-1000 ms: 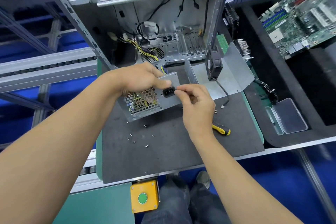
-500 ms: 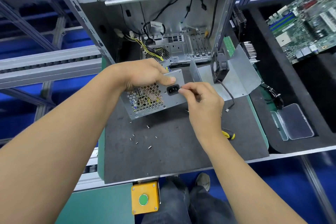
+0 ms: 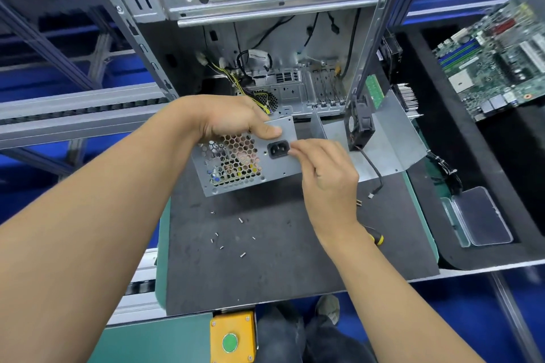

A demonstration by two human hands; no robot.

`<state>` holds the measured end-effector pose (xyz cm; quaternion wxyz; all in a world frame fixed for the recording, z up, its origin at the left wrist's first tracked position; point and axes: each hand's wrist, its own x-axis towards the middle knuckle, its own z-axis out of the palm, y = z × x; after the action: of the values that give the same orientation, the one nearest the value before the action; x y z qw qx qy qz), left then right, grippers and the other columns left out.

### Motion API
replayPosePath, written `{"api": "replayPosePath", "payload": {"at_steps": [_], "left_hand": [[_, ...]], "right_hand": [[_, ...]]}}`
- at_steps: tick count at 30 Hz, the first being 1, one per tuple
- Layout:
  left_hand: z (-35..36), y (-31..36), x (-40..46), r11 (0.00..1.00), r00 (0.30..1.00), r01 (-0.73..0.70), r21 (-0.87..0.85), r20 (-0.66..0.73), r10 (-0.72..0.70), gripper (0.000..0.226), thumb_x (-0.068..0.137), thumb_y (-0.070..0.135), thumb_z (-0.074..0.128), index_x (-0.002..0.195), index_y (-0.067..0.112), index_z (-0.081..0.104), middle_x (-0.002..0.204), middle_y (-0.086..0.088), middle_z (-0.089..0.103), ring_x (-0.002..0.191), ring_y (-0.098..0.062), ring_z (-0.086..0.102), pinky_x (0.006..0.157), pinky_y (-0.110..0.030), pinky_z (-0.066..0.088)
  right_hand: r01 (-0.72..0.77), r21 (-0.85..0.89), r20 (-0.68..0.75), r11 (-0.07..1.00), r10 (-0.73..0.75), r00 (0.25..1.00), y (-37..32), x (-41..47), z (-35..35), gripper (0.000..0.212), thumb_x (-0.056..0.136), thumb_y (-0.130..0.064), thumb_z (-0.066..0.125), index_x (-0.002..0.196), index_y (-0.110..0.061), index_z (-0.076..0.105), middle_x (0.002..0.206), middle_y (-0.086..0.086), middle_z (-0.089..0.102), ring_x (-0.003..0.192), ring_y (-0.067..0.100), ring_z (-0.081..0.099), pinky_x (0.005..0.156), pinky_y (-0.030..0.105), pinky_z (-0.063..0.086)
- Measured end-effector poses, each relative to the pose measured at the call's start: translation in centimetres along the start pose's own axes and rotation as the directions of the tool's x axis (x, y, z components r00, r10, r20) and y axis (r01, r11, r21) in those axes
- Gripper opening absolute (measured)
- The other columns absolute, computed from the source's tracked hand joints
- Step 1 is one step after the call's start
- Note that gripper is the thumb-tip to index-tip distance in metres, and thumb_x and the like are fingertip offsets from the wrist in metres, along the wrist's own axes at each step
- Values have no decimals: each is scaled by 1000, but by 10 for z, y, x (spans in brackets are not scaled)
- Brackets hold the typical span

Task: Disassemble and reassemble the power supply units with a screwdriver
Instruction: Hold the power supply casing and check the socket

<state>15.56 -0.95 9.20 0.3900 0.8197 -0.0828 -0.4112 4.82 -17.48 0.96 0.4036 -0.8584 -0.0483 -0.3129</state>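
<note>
The left hand point(image 3: 233, 121) grips the power supply unit point(image 3: 247, 156) by its top edge, thumb flat across the face. The right hand point(image 3: 327, 174) pinches narrowly at the power socket point(image 3: 277, 149), just below that thumb. Beneath both, loose screws point(image 3: 233, 237) dot the tabletop point(image 3: 280, 274).

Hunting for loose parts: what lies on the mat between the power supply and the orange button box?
Head view: several small loose screws lie scattered on the dark mat between the power supply and the button box.
</note>
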Motion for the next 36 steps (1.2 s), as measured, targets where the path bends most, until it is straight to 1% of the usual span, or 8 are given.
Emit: {"api": "replayPosePath", "payload": {"at_steps": [3,14,20,24,27,30,33,36], "left_hand": [[-4,0,0,1000,1000,17,-22,22,-16,20,85,33,69,86,17,81,91,-4,78,77,-11,71,79,-30,50],[-17,-3,0,975,993,87,-207,98,-68,20,73,32,72,74,15,81,80,-8,77,65,-17,73,55,-25,56],[-19,-3,-2,959,987,131,-251,124,-103,18,74,30,71,75,15,81,82,-10,77,67,-20,74,57,-29,58],[-23,0,-4,964,985,150,-218,118,-127,25,78,27,71,91,7,78,91,-16,76,72,-24,73,67,-34,60],[-16,0,-6,972,984,154,-179,119,-134,19,91,20,66,96,4,74,88,-13,76,72,-22,72,66,-31,58],[-6,0,-3,981,991,119,-151,84,-107,18,94,18,65,90,5,77,87,-12,76,74,-22,69,74,-32,55],[-2,3,-2,986,993,99,-136,81,-89,27,94,18,65,71,18,80,79,-5,76,66,-15,69,68,-26,54],[-1,2,-3,988,996,74,-132,64,-66,30,94,17,64,69,20,80,79,-4,76,69,-15,69,71,-27,54]], "right_hand": [[-27,32,-2,999,27,1000,-2,1,1,11,88,-4,70,96,-5,77,90,5,72,84,23,65,83,19,49],[-48,131,59,990,41,997,-8,20,-4,9,87,-4,72,94,-4,77,92,4,72,88,22,67,81,32,54],[19,90,168,996,-34,985,-9,31,-9,8,91,-4,68,95,-1,74,91,8,68,85,24,63,79,34,52],[-22,100,259,995,-5,966,-12,40,-18,5,90,-5,69,92,-4,73,86,3,66,78,13,57,76,19,45],[-108,57,412,993,75,908,-12,48,-25,4,89,-9,70,87,-10,72,80,-4,62,69,3,52,71,7,37],[-240,-31,534,970,219,817,-13,54,-29,10,89,-17,71,80,-20,70,76,-10,63,69,3,57,67,6,41],[-344,-82,575,936,326,751,-14,62,-31,19,86,-21,73,69,-29,68,66,-12,67,70,0,59,60,5,41],[-470,-81,577,879,426,697,-14,68,-30,22,83,-26,75,63,-30,68,61,-10,67,62,-1,59,51,5,39]]}}
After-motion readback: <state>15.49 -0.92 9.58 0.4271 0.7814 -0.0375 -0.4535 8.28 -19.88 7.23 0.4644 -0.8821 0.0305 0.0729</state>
